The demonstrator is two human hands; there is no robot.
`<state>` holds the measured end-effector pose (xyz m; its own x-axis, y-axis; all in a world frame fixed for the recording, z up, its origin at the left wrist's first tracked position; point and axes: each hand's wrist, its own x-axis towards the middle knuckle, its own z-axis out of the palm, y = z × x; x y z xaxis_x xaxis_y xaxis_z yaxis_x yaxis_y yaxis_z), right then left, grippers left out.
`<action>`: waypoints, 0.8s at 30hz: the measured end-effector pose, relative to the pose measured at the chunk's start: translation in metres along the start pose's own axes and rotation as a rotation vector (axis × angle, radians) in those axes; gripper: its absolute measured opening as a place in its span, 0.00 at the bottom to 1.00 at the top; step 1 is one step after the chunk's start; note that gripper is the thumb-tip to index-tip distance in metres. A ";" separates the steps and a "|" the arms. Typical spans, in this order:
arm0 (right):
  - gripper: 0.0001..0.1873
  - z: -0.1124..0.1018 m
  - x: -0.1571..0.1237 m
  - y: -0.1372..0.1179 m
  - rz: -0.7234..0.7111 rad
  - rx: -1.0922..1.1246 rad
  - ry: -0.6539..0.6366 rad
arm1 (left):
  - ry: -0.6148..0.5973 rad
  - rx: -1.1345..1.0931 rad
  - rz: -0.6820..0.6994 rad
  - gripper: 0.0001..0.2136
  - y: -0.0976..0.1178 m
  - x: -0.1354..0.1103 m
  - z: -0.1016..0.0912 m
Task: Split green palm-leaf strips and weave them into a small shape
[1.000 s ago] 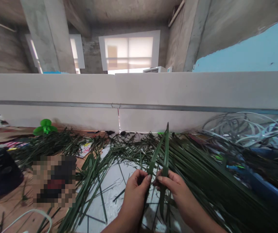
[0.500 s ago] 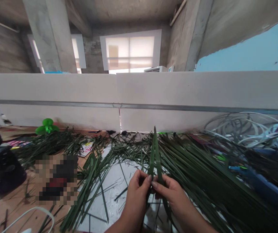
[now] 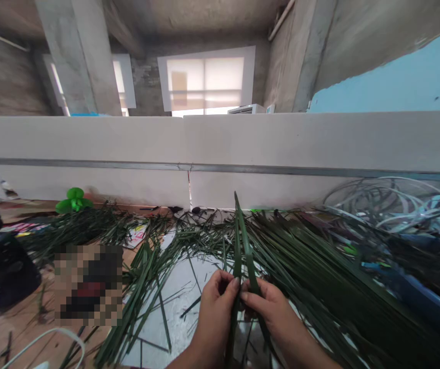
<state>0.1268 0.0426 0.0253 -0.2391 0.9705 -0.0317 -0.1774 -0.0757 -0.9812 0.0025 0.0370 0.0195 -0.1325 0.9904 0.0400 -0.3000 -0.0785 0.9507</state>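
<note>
My left hand (image 3: 216, 312) and my right hand (image 3: 266, 312) meet at the bottom centre, their fingertips pinching narrow green palm leaf strips (image 3: 242, 251). The strips stand upright between my hands, pressed close together, and their tips lean slightly left. Behind and to the right of my right hand lies a large heap of long palm leaves (image 3: 320, 271). More cut strips (image 3: 143, 302) fan out to the left across a white sheet (image 3: 177, 307), below my left hand.
A low white wall (image 3: 89, 143) with a metal rail runs behind the leaves. A coil of pale strips (image 3: 381, 202) lies at the back right, a blue tub (image 3: 423, 302) at the right, and a black bag (image 3: 0, 266) on the wooden floor at the left. A green plastic object (image 3: 74, 201) sits near the wall.
The two upright strips, spread in a V a second ago, now lie close together and lean left. My hands have drawn slightly closer, and the view has shifted a little.
</note>
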 end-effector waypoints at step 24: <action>0.09 -0.012 0.015 0.005 -0.068 -0.011 0.042 | -0.116 0.123 -0.069 0.17 -0.001 0.007 -0.007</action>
<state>0.1341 0.0592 0.0174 -0.1869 0.9820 0.0279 -0.1810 -0.0065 -0.9835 -0.0050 0.0435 0.0164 -0.0038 1.0000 0.0018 -0.1860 -0.0025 0.9826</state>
